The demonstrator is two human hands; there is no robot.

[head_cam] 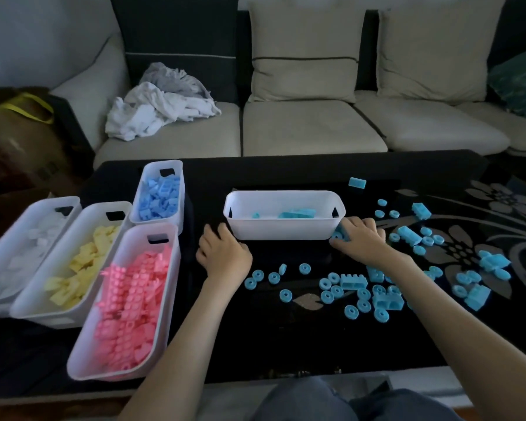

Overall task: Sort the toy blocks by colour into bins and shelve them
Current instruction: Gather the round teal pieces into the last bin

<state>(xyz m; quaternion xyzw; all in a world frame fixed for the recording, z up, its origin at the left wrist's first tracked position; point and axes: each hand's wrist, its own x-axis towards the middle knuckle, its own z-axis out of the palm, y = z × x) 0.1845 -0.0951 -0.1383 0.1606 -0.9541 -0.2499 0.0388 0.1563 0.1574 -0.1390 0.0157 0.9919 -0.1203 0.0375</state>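
Note:
A white bin [283, 229] stands mid-table with a few turquoise blocks [296, 213] inside. My left hand [222, 256] rests at the bin's front left corner, fingers curled against it. My right hand [362, 238] is at the bin's front right corner, fingers curled over turquoise pieces [339, 233]. Several loose turquoise rings and bricks [354, 282] lie scattered across the table to the right. At the left stand bins of pink blocks [131, 302], yellow blocks [79, 265], white blocks [34, 247] and blue blocks [160, 199].
The black table [286, 335] has a floral pattern at its right. Behind it is a beige sofa [310, 129] with crumpled cloths [161, 101]. A brown bag [19, 132] sits at the far left. My knees [331, 402] are below the table's front edge.

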